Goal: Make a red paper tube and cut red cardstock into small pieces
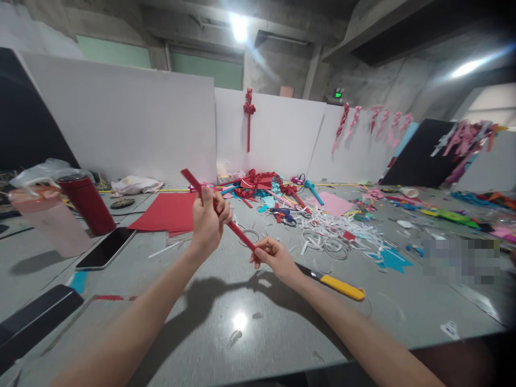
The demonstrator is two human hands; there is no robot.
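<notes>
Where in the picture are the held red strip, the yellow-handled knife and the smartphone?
Red strip (242, 235): head view, on its exposed middle stretch.
Yellow-handled knife (341, 286): head view, on its yellow handle.
Smartphone (107, 249): head view, on its dark screen.

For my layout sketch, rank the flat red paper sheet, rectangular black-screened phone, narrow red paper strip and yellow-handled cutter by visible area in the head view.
1. Red sheet
2. Phone
Unranked: red strip and cutter; their visible areas look alike, and the strip is partly hidden.
</notes>
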